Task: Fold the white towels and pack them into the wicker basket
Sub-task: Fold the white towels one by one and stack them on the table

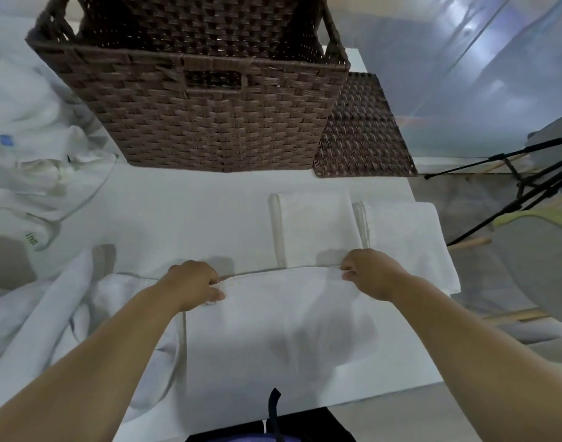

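Note:
A white towel point(282, 327) lies spread on the white table point(184, 218) in front of me. My left hand point(193, 287) pinches its far left corner and my right hand point(370, 274) pinches its far right corner. Just beyond it lie two folded white towels, one point(314, 228) in the middle and one point(410, 240) at the table's right edge. The brown wicker basket point(203, 100) stands at the back of the table, its inside hidden from here.
A heap of unfolded white towels point(40, 173) fills the left side, with more cloth point(66, 314) by my left arm. A flat wicker lid point(362, 129) lies right of the basket. A black tripod point(525, 183) and a grey chair point(541, 266) stand off the table's right edge.

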